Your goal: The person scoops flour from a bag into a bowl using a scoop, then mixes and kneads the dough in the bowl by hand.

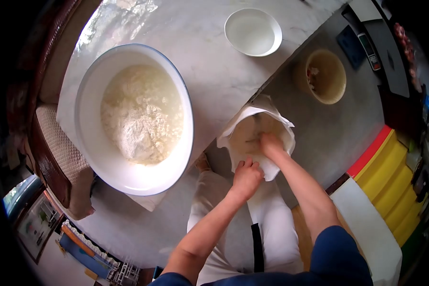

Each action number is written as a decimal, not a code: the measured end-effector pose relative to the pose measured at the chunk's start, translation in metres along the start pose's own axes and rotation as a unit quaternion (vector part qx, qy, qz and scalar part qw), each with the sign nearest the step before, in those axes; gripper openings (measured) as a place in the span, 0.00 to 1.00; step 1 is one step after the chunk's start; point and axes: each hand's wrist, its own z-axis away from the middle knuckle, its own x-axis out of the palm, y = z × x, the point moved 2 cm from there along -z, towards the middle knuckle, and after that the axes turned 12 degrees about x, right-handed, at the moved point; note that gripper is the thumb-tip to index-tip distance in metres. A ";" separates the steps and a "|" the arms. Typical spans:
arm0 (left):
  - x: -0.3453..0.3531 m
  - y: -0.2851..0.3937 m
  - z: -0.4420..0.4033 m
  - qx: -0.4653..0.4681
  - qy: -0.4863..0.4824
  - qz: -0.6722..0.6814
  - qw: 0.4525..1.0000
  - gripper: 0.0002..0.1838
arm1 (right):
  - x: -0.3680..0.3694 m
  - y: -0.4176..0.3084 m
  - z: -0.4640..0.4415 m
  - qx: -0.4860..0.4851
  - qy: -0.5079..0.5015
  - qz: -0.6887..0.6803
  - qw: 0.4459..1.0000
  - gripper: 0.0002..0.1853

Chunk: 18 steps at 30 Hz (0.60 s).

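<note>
My left hand (248, 178) is closed on the near rim of a white sack (228, 141), which stands open beside the table's edge. My right hand (271, 145) reaches down inside the sack, above the pale powder in it. Something greyish shows at its fingers, too unclear to name, and the fingertips are partly hidden. On the table to the left is a large white basin (88, 114) with a blue rim. It contains cloudy liquid and a heap of white flour (138, 136), partly wet and lumpy.
A white bowl (229, 31) of clear liquid sits on the marbled table (205, 81). A beige bucket (341, 78) with scraps inside stands on the floor to the right. A cushioned chair (64, 143) is at the left, and a yellow stepped piece (386, 176) at the right.
</note>
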 end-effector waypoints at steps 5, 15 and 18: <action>-0.022 -0.006 0.001 -0.019 0.004 -0.021 1.000 0.09 | -0.005 -0.001 -0.002 -0.053 0.003 -0.039 0.998 0.14; -0.066 -0.002 0.017 -0.184 0.202 0.163 0.948 0.32 | -0.061 0.032 0.096 -0.044 -0.005 -0.135 0.990 0.13; -0.077 -0.008 0.017 -0.222 0.247 0.193 0.923 0.30 | -0.072 0.043 0.114 -0.058 -0.004 -0.173 0.983 0.11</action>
